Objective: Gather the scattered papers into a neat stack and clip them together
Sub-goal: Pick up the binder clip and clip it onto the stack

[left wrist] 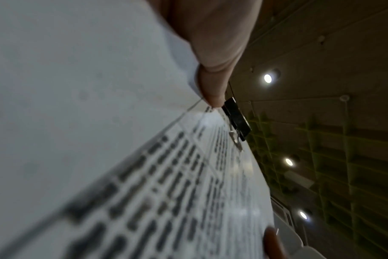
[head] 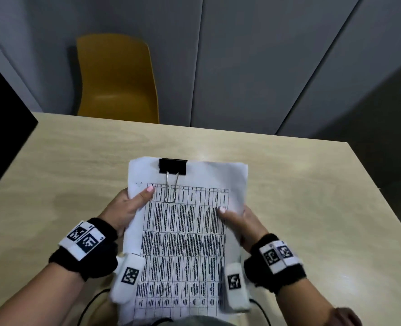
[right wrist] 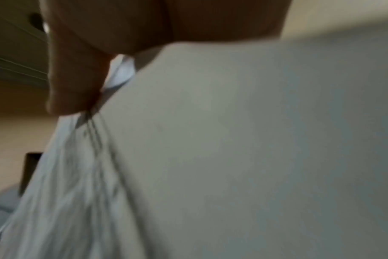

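Observation:
A stack of white papers [head: 185, 234] with a printed table is held up above the wooden table [head: 77, 161]. A black binder clip [head: 172, 166] grips the stack's top edge, its wire handle folded down on the top sheet. My left hand [head: 129, 208] pinches the stack's left edge, thumb on top near the table's corner. My right hand [head: 239, 222] pinches the right edge, thumb on the print. In the left wrist view the thumb [left wrist: 213, 87] presses on the papers [left wrist: 100, 122] near the clip [left wrist: 236, 119]. The right wrist view shows my thumb [right wrist: 73, 84] on blurred sheets [right wrist: 233, 140].
A yellow chair [head: 117, 78] stands behind the table's far edge, before grey wall panels. A black object [head: 4, 128] rises at the table's left side. Black cables [head: 91, 304] trail near the table's front edge under my wrists.

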Demonstrator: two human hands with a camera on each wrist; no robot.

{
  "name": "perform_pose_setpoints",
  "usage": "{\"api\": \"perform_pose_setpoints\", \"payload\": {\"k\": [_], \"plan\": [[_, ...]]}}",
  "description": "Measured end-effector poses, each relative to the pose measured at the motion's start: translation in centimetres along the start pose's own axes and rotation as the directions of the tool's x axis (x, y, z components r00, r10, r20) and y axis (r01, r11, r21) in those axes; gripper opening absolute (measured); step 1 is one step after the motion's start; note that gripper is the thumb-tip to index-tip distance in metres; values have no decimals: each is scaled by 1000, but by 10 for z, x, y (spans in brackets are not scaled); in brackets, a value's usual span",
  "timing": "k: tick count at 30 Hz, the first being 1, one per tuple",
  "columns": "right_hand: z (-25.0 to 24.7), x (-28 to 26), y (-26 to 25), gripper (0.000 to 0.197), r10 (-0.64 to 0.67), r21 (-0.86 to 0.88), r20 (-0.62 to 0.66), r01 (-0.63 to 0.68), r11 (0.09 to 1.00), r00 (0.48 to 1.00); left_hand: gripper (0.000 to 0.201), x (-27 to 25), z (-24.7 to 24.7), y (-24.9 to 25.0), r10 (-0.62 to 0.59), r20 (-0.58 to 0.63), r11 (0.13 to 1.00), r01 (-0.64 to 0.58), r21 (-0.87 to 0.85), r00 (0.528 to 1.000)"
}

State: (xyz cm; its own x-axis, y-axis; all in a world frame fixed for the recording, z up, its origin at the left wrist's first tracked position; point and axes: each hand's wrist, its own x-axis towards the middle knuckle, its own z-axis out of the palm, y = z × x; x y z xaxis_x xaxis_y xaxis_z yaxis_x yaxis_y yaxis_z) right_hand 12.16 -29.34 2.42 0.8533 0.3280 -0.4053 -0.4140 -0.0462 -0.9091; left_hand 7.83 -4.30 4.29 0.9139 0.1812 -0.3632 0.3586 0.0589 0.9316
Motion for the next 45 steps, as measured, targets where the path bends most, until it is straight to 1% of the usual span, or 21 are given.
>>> {"api": "perform_pose_setpoints", "payload": {"k": [1,2,5,6,7,8,10,12,13,16,18,20,23,26,28,31,32,34,37,43,45], "plan": [[5,-2,4,46,9,-71,-22,-10,997,1000,30,4,0,0,-32,-28,999,32,-23,999],[9,-1,6,24,-15,-128,-83,5,992,996,25,7,-1,-1,-68,-46,996,65,-59,997],[11,5,9,19,-32,-166,-178,2,986,984,37,10,-6,-16,-164,6,972,163,-172,986],[10,8,8,16,-15,-147,-191,-13,989,982,39,9,-8,-24,-197,41,969,201,-145,980],[8,11,8,13,-6,-137,-214,-24,990,977,35,5,-8,-34,-225,64,968,230,-98,972],[5,17,11,17,-5,-148,-248,-33,988,969,29,2,-8,-44,-247,70,966,252,-64,966],[3,28,16,32,-29,-210,-330,-43,977,944,28,-1,-7,-64,-281,31,958,283,-53,959],[2,41,25,40,-55,-245,-390,-46,968,919,28,4,-4,-77,-269,-48,963,269,-12,962],[3,46,27,39,-52,-249,-401,-54,967,915,28,11,-2,-80,-244,-86,969,247,30,966],[10,52,20,27,42,-315,-368,-167,934,929,25,37,-1,-79,-165,-171,972,189,138,971],[13,52,17,40,97,-400,-334,-234,886,938,25,54,-2,-72,-134,-221,961,181,208,966],[15,49,17,50,83,-447,-349,-243,861,934,32,69,-4,-65,-132,-232,946,192,260,964],[17,40,24,46,41,-491,-337,-213,845,941,34,72,-2,-55,-156,-229,923,225,312,961],[20,31,29,42,19,-538,-300,-186,822,954,46,60,0,-51,-145,-254,846,253,469,956],[22,32,35,47,15,-564,-302,-192,803,953,46,52,3,-52,-153,-238,851,250,462,959],[24,37,40,57,37,-608,-300,-221,762,953,15,53,1,-55,-117,-186,883,188,431,976],[23,37,39,61,60,-610,-294,-236,756,954,11,54,-2,-54,-114,-184,892,182,413,976],[20,37,35,66,106,-596,-277,-257,760,955,14,56,-7,-58,-126,-183,929,181,323,975],[15,36,32,68,112,-603,-262,-254,756,958,17,55,-11,-63,-146,-178,960,182,211,973],[13,29,27,71,79,-596,-232,-206,776,970,19,51,-13,-66,-137,-113,967,158,202,984],[14,25,27,73,60,-595,-230,-189,781,971,22,46,-10,-64,-142,-123,966,165,197,982]]}}
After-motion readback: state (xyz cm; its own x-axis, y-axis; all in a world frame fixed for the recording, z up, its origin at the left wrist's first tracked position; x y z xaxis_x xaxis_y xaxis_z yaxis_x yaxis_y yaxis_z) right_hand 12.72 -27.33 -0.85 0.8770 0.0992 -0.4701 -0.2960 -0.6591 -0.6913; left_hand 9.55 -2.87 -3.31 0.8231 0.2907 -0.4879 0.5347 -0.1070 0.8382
